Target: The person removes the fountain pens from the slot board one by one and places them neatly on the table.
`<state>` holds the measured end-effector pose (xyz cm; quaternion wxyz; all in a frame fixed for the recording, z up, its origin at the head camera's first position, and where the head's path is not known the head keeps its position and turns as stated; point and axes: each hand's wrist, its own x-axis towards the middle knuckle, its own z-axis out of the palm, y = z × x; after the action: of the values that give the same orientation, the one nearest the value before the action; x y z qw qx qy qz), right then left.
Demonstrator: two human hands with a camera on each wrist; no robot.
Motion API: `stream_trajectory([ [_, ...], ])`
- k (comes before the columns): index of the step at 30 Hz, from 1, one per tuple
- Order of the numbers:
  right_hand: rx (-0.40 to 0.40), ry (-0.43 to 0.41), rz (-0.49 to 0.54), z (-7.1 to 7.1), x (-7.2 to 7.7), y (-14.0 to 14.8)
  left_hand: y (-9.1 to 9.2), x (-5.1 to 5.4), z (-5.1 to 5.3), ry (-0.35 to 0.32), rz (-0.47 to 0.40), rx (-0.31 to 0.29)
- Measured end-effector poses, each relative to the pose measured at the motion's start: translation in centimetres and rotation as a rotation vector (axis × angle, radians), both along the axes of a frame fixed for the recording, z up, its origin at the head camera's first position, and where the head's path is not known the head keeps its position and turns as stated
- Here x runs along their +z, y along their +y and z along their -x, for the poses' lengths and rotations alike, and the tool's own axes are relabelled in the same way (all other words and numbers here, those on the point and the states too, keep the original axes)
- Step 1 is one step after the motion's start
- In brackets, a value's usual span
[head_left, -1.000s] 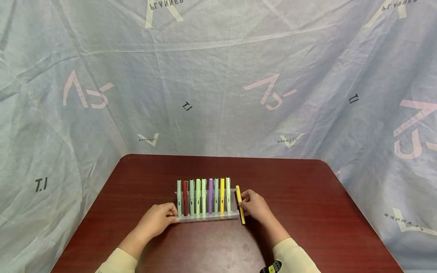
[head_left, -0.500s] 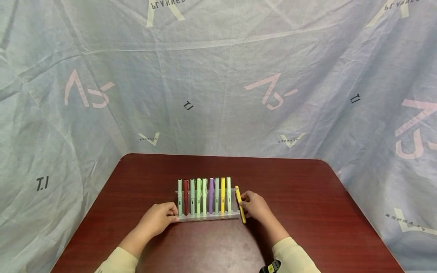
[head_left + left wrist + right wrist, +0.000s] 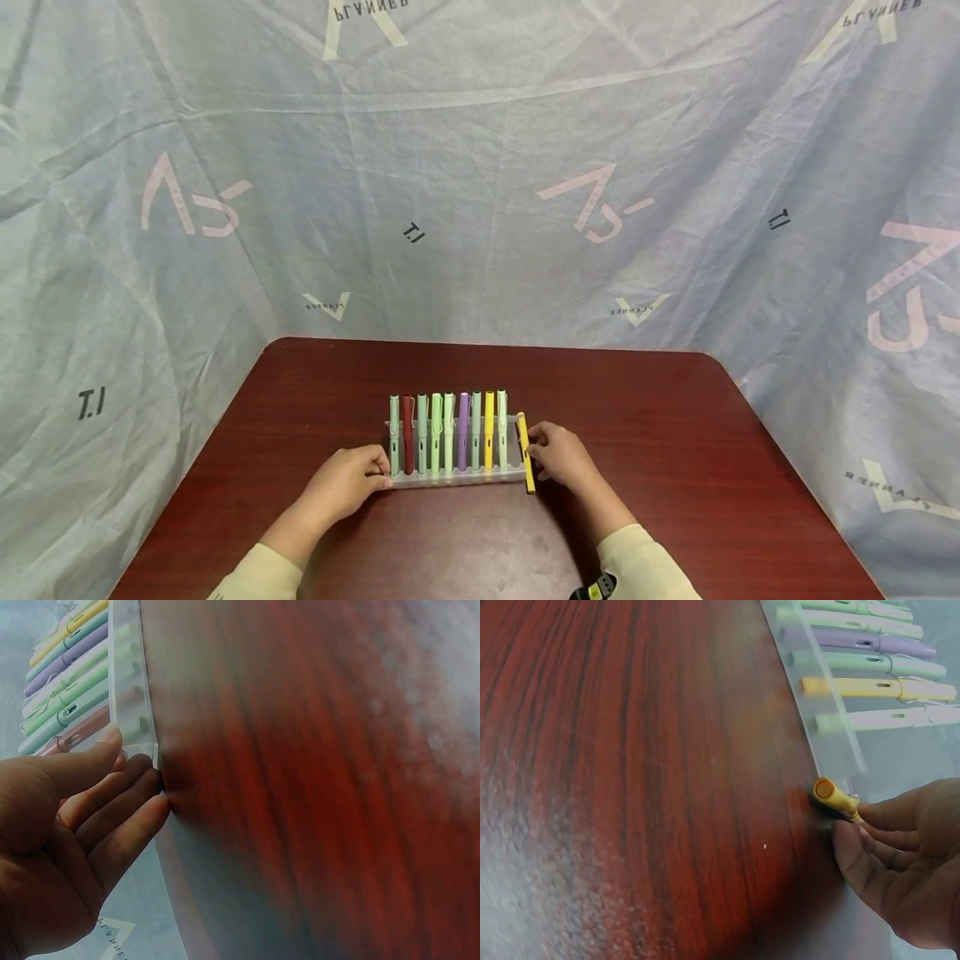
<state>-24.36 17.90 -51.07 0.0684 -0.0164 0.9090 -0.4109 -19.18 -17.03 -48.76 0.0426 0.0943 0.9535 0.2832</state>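
A clear plastic pen rack (image 3: pixel 459 479) stands on the table, holding a row of pens that lean back: pale green, dark red, purple (image 3: pixel 463 433), yellow (image 3: pixel 489 433) and whitish green. At its left end my left hand (image 3: pixel 345 483) grips the corner; in the left wrist view the thumb lies on the front wall (image 3: pixel 129 667) and the fingers curl at the end. My right hand (image 3: pixel 564 455) pinches another yellow pen (image 3: pixel 527 467) against or just beside the rack's right end. In the right wrist view this pen's round end (image 3: pixel 824 789) faces the camera.
The dark red wooden table (image 3: pixel 465 550) surrounds the rack on all sides. Grey printed cloth (image 3: pixel 450 275) hangs behind the table and along both sides. A black device (image 3: pixel 596 587) is at the right sleeve.
The yellow pen's lower end has shifted slightly left, and the pen stands a little straighter beside the rack. My left hand stays at the rack's left corner.
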Motion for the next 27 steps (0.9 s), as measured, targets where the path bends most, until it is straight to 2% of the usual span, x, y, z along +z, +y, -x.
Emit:
stream_trajectory([
  [3, -0.029, 0.057, -0.052, 0.0, 0.3, 0.0, 0.0, 0.1, 0.0, 0.0, -0.004, -0.004],
  [6, -0.021, 0.098, -0.065, 0.0, 1.1, 0.0, 0.0, 0.1, 0.0, 0.0, -0.005, -0.002],
  [10, 0.084, 0.081, 0.061, -0.4, 2.1, -0.2, 0.0, 0.2, 0.0, -0.005, -0.008, 0.002],
  [14, 0.168, 0.061, 0.185, -0.8, 2.1, -0.9, 0.0, 0.2, -0.1, -0.012, -0.014, -0.006],
  [19, 0.127, 0.069, 0.21, -1.2, 1.3, -1.9, 0.0, -0.1, -0.1, 0.004, -0.008, -0.035],
  [23, 0.09, 0.122, 0.215, -1.2, 1.0, -2.5, -0.1, -0.1, 0.0, 0.023, -0.001, -0.038],
  [27, 0.067, 0.17, 0.214, -1.1, 1.0, -2.9, -0.2, 0.0, 0.0, 0.013, 0.001, -0.035],
])
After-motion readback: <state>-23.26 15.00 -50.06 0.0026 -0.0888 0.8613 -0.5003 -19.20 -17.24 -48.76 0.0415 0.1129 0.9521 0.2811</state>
